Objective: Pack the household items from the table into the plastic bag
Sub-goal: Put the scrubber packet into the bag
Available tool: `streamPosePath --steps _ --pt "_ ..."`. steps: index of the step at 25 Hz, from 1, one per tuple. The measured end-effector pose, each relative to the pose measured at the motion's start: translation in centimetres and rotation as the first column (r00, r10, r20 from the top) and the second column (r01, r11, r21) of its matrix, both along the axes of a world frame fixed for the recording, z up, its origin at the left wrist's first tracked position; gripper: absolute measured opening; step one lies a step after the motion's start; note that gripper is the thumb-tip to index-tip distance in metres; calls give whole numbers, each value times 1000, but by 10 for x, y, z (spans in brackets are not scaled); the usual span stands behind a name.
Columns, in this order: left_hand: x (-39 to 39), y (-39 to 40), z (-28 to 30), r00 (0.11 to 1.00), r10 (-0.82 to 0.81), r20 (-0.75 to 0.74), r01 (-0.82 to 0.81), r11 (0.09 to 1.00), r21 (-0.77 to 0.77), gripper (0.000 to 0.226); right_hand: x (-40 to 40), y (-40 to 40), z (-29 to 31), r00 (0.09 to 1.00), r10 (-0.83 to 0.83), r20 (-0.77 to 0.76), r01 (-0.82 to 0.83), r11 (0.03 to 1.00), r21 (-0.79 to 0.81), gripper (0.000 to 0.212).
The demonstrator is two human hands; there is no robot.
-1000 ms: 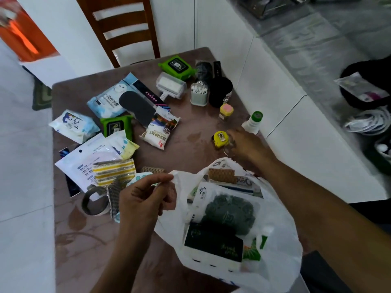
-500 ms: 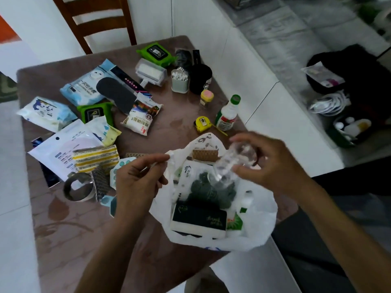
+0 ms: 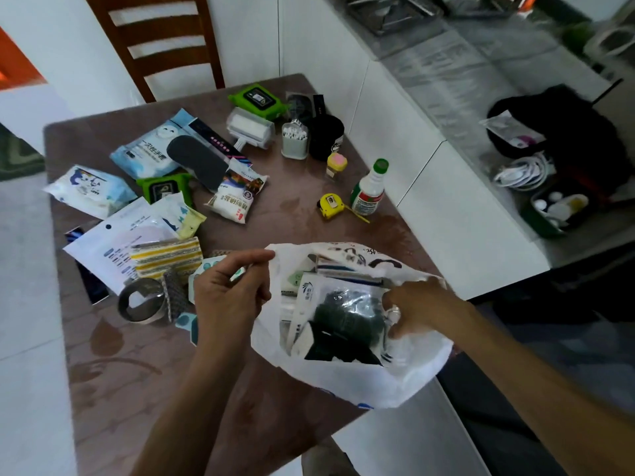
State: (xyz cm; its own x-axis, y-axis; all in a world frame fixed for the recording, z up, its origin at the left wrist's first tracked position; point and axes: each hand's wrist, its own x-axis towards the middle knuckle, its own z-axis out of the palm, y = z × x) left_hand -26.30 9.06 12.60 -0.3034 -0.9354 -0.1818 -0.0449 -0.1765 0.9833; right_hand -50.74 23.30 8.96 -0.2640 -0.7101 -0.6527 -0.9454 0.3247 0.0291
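The left hand [image 3: 228, 297] pinches the rim of the thin white plastic bag [image 3: 347, 379]. The right hand [image 3: 417, 309] reaches inside, its grip closed on a small clear object [image 3: 394, 312]. The bag overhangs the brown table [image 3: 137, 372] edge and could slide off.

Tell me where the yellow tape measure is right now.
In the head view, the yellow tape measure lies on the table right of centre, beside the green-capped bottle and beyond the plastic bag.
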Motion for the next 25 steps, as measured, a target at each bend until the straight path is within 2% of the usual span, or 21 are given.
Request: streamPosePath --steps 2,5,6,7,10,12,15,17,19,22,25 --pt "-1 1 1 1000 1 -3 -1 1000 -1 37 -1 4 -8 999 -30 14 30 1000 -5 45" --pt "-3 -1 1 999 29 -21 -28 999 22 34 -1 9 -15 970 -119 212 129 991 -34 50" --pt "-3 -2 0 999 40 -29 -39 999 29 34 0 12 -16 948 -147 282 153 988 1 57" --pt "-4 -3 -1 998 50 -33 -49 998 29 34 0 14 -17 949 -140 284 132 990 46 67" --pt "-5 -6 -1 995 90 -39 -89 996 22 33 -3 18 -15 1000 -2 -19 5 986 165 90" --pt "-6 -10 1 990 128 -50 -128 992 8 29 -3 14 -6 987 76 -143 -46 979 200 83" --pt "2 -13 9 981 170 -95 -179 979 -93 20 -4 11 10 971 133 -200 -110 986 123 56" --pt "9 -12 13 979 164 -120 -182 969 -164 14 -8 12 19 963 127 -236 -123 992 31 50" --pt "14 -4 15 976 155 -152 -180 970 -165 17 -9 16 22 924 178 -338 -204 978 -40 57" --pt "24 8 17 959 185 -217 -229 952 -201 33 -12 14 20 853 281 -441 -318 948 -12 68" --pt "25 3 22 953 186 -239 -248 932 -263 31 -31 3 34 837 223 -500 -298 951 -76 70"
